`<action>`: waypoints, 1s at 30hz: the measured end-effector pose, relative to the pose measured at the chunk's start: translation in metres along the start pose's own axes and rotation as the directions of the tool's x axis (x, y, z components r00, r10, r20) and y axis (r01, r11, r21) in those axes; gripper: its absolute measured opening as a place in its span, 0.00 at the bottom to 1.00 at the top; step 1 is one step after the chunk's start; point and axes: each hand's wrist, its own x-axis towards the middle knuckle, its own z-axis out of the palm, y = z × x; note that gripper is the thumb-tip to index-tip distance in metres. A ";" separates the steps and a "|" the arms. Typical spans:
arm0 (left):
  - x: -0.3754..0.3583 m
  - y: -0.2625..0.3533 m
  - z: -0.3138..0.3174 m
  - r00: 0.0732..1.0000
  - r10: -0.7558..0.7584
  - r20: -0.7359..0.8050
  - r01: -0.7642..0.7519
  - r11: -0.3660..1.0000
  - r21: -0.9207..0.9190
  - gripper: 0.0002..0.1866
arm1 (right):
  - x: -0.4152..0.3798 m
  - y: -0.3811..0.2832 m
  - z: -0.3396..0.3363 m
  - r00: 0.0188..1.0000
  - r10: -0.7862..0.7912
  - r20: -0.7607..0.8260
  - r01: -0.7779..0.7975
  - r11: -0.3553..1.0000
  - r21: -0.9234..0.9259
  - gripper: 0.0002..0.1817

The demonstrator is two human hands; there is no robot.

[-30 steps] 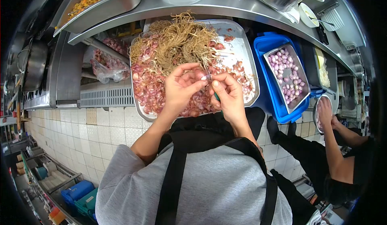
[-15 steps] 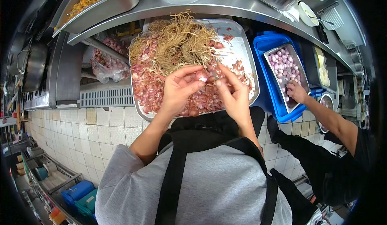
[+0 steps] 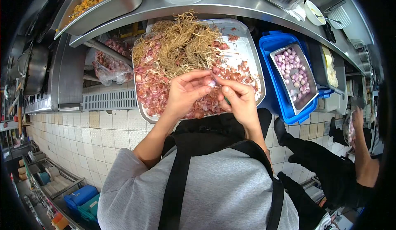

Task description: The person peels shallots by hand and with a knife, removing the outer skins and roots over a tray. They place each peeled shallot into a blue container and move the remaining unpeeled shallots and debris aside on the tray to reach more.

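Note:
My left hand (image 3: 186, 90) pinches a small, partly peeled shallot (image 3: 212, 83) over a large metal tray (image 3: 262, 88). Closed around a small knife, my right hand (image 3: 240, 100) meets the shallot from the other side. Only the knife's green handle (image 3: 227, 100) shows clearly; its blade is hard to make out. Reddish shallot skins (image 3: 154, 98) fill much of the tray below my hands. Behind them lies a heap of dry, stringy roots and stalks (image 3: 181, 44), with several unpeeled shallots (image 3: 221, 45) at its right.
To the right, a blue tub (image 3: 268, 48) holds a metal pan (image 3: 308, 103) of peeled shallots. A co-worker's hand (image 3: 358, 118) is by a bowl (image 3: 351, 133) farther right. A steel counter (image 3: 225, 8) edges the tray's far side. A plastic bag (image 3: 108, 67) sits beneath the left counter.
My right hand has turned and lowered slightly, exposing the green handle. The shallot has shifted slightly right. The co-worker's hand has left the pan and moved right to the bowl.

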 end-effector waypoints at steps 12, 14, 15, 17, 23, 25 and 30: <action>0.004 0.001 0.015 0.999 -0.035 -0.006 0.034 0.998 -0.043 0.23 | 0.002 0.010 -0.018 0.884 -0.416 -0.212 0.245 0.800 -0.548 0.16; 0.007 -0.001 0.016 1.000 -0.005 -0.011 0.005 1.000 0.007 0.22 | -0.008 0.002 -0.015 0.921 -0.349 -0.171 0.200 0.804 -0.559 0.18; 0.007 -0.002 0.016 1.000 0.021 0.004 -0.021 0.998 0.058 0.22 | -0.015 -0.008 -0.011 0.948 -0.282 -0.148 0.162 0.826 -0.540 0.18; 0.009 -0.002 0.019 0.997 0.060 0.051 -0.067 0.989 0.135 0.21 | -0.021 -0.010 -0.009 0.942 -0.326 -0.078 0.235 0.808 -0.540 0.19; 0.010 0.004 0.029 0.986 0.025 0.166 -0.077 0.946 0.314 0.21 | -0.033 -0.021 -0.014 0.955 -0.291 -0.064 0.225 0.845 -0.486 0.19; 0.009 0.009 0.033 0.985 -0.021 0.172 -0.039 0.940 0.340 0.21 | -0.035 -0.022 -0.017 0.957 -0.288 -0.039 0.240 0.857 -0.455 0.19; 0.009 0.010 0.041 0.984 -0.105 0.144 0.037 0.910 0.414 0.20 | -0.038 -0.011 -0.029 0.924 -0.382 -0.010 0.317 0.780 -0.540 0.17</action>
